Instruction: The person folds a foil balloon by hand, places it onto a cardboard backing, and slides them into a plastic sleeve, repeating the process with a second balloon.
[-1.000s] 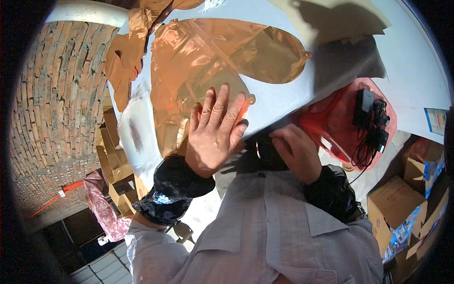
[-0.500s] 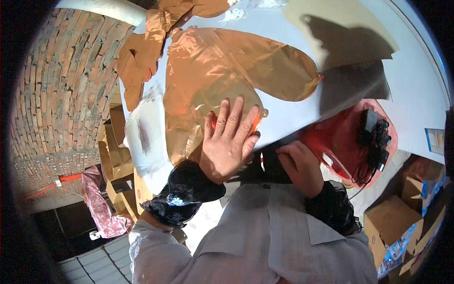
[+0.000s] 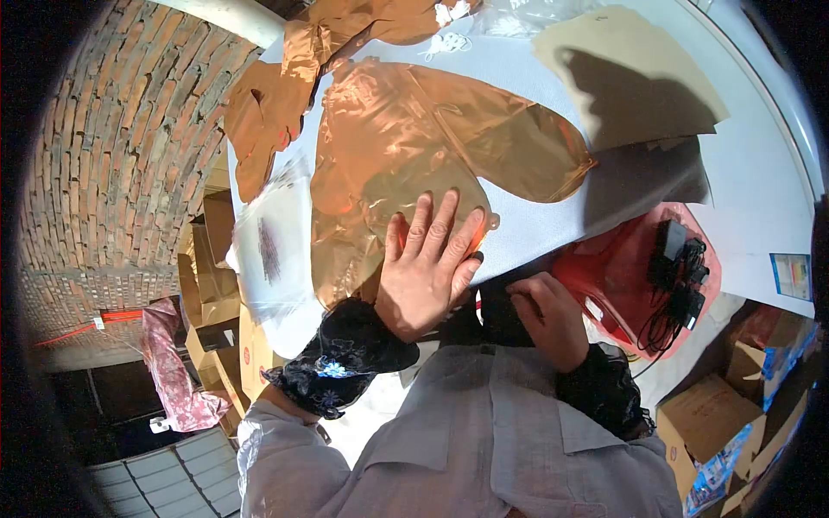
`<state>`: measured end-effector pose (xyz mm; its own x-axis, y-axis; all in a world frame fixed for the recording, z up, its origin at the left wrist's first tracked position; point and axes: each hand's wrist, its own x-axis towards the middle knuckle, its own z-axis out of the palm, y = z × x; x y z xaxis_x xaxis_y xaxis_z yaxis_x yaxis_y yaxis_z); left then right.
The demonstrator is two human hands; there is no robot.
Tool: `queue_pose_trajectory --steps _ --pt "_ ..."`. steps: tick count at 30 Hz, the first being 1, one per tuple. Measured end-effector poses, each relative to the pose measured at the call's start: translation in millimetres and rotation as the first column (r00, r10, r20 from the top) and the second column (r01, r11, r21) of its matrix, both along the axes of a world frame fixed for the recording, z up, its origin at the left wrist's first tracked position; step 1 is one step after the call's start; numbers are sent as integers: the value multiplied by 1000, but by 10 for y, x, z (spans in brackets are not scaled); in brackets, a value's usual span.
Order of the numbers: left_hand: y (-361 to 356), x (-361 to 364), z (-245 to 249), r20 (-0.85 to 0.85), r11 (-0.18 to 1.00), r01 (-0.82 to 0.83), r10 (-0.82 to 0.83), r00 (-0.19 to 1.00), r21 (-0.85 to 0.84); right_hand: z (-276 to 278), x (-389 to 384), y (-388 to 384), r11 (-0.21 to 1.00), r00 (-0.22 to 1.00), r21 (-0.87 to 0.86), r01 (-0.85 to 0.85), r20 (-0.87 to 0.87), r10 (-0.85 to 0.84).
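A large, shiny copper-coloured foil balloon [image 3: 389,129] lies flat on the white table [image 3: 522,224]. My left hand [image 3: 427,268] rests palm down on its near edge, fingers spread, with small orange bits showing beside the fingertips. My right hand [image 3: 548,315] is off the table edge near my body, its fingers curled together; whether anything is between them is too small to tell. To the left of the balloon lies a stack of clear plastic bags [image 3: 275,246]. More copper foil [image 3: 259,112] is bunched at the table's far left.
A red stool [image 3: 604,276] bears a black adapter with cables [image 3: 678,276]. Brown paper sheets [image 3: 622,78] lie at the table's far right. White string [image 3: 447,43] is at the back. Cardboard boxes [image 3: 712,414] stand lower right, others [image 3: 211,293] at left beside a brick wall [image 3: 112,147].
The view has shifted slightly, so the table and balloon appear a little lower. Both hands keep nearly the same pose and place relative to the balloon.
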<state>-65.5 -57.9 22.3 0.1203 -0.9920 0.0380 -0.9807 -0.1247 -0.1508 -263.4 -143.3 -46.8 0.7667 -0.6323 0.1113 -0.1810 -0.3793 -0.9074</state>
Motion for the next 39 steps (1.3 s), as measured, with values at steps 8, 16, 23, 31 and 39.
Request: queue_pose_trajectory --steps 8,16,23,31,39 --pt "6 -17 27 -29 1000 5 -5 1000 -24 31 -14 4 1000 1000 -15 -14 0 14" --pt "-5 2 23 -39 999 23 -24 999 -42 57 -2 -12 1000 1000 2 -12 16 12" --pt "2 4 -3 -30 998 19 -21 999 -64 349 86 -163 997 991 -41 60 121 -54" --pt "38 13 -89 -93 983 -4 -13 996 -182 724 586 -560 948 972 -313 61 233 14" --pt "59 6 -269 -127 959 -47 11 992 -280 617 1443 -828 803 935 -583 -121 206 289"
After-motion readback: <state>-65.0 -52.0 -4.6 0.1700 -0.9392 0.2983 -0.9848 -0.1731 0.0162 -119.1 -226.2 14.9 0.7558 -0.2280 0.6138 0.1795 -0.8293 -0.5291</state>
